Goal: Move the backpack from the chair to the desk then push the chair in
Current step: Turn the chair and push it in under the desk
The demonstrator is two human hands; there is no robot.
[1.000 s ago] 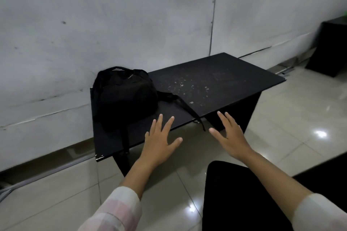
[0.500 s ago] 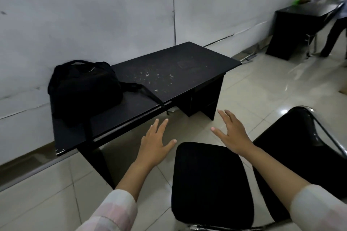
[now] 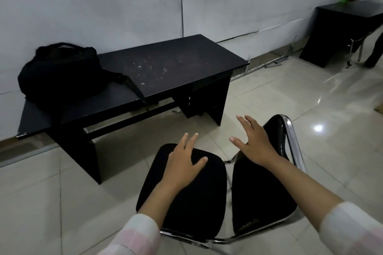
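The black backpack (image 3: 60,72) sits on the left end of the black desk (image 3: 170,68) against the wall, at about ten o'clock, one strap (image 3: 132,87) trailing over the front edge. The black chair (image 3: 186,188) with a chrome frame stands on the tiled floor (image 3: 310,109) at six o'clock, apart from the desk. The left hand (image 3: 182,161) hovers spread wide and empty over the seat; the right hand (image 3: 255,141), also spread and empty, hovers by the backrest (image 3: 275,130). A second desk (image 3: 342,27) stands at two o'clock.

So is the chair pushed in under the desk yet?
Not yet. The chair stands on the floor clear of the desk, both hands open above it.
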